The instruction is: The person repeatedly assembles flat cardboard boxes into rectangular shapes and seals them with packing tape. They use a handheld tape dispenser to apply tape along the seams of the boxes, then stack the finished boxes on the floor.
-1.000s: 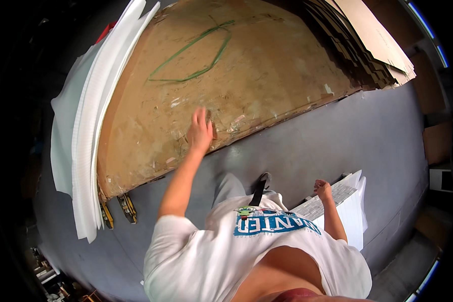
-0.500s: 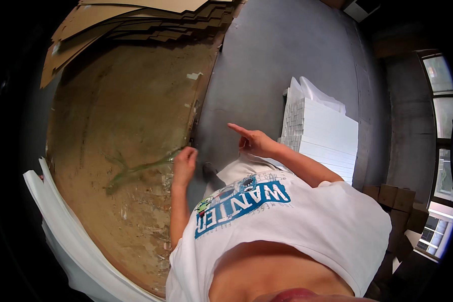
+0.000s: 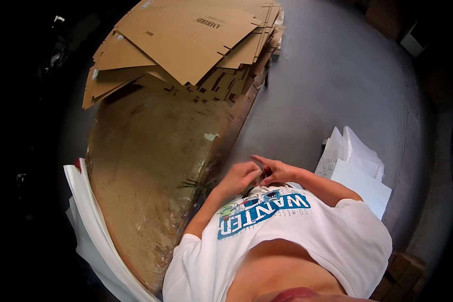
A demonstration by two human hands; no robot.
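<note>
My left hand (image 3: 240, 177) is closed in front of my waist, its fingers pressed together. Whatever it pinches is too small to make out. Close beside it, almost touching, is my right hand (image 3: 278, 171). Its index finger stretches toward the left hand, while the thumb and other fingers curl in, and their contents are hidden. Past my left forearm, a thin strip with dark green, leaf-like ends (image 3: 190, 184) lies over the worn brown table (image 3: 146, 166), near its edge. The strip is partly see-through and blurred, so its material is unclear.
Flat cardboard box blanks (image 3: 186, 38) are piled at the table's far end. White sheet material (image 3: 88, 216) curves along its left side. A stack of white boards (image 3: 360, 186) with loose plastic film (image 3: 360, 148) stands right, on the grey floor (image 3: 332, 75). Brown boxes (image 3: 405, 269) sit lower right.
My left hand has moved right, from beside the table edge to next to my right hand. The green strip trailing from it has shifted right across the table. The view has moved, showing more cardboard.
</note>
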